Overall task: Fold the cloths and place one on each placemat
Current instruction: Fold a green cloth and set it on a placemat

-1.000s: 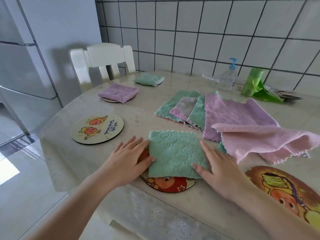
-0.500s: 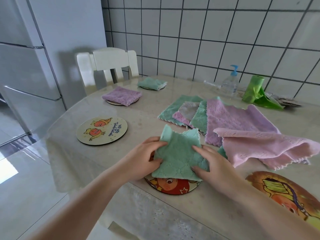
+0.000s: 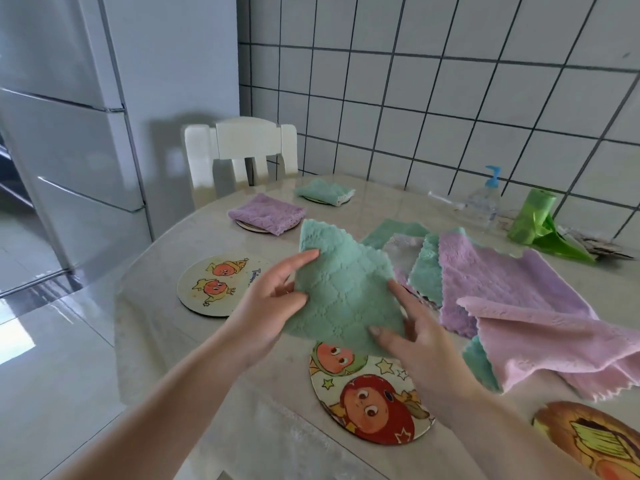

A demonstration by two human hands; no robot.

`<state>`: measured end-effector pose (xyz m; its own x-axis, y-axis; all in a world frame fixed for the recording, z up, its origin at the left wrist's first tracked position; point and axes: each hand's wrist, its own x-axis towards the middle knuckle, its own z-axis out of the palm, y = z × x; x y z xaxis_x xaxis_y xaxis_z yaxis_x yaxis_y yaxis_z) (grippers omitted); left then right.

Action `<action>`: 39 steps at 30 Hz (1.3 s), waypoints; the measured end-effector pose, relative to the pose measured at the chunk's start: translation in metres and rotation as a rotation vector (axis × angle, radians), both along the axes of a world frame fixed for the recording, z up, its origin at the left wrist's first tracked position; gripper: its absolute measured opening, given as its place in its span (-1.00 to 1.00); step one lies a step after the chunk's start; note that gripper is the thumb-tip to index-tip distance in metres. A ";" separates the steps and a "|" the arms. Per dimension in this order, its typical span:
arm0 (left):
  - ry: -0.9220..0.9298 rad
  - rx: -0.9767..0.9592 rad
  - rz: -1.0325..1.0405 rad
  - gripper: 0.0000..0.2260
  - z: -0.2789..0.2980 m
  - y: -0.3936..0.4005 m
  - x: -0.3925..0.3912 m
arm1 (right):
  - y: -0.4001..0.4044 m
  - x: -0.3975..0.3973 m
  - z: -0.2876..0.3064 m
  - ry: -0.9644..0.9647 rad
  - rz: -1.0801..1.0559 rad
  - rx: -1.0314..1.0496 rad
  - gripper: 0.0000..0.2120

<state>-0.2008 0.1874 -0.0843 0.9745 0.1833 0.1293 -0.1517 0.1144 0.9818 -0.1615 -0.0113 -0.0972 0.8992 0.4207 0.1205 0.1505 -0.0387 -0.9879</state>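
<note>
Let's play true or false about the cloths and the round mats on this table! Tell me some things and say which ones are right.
1. Both hands hold the green cloth up off the table. True: the left hand and the right hand grip it.
2. A folded purple cloth lies on a far placemat. True.
3. The placemat with two orange characters has a cloth on it. False: it is bare.
4. The pump bottle has a red top. False: its top is blue.
5. The loose pink cloth lies to the right of the hands. True.
</note>
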 end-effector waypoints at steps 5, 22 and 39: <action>0.024 0.032 0.066 -0.46 0.020 0.059 0.013 | 0.065 0.006 0.010 0.496 0.061 0.491 -0.47; 0.402 0.989 -0.040 -0.47 0.019 0.184 0.048 | 0.185 0.027 -0.015 -0.257 0.019 -0.237 -0.52; 0.148 1.444 0.091 -0.52 -0.012 0.154 0.050 | 0.160 0.026 -0.028 -0.617 0.058 -0.792 -0.48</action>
<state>-0.1504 0.3417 -0.0959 0.9874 0.0438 0.1523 0.0065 -0.9714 0.2375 -0.1353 0.1489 -0.1253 0.7497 0.6222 0.2252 0.6496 -0.6272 -0.4297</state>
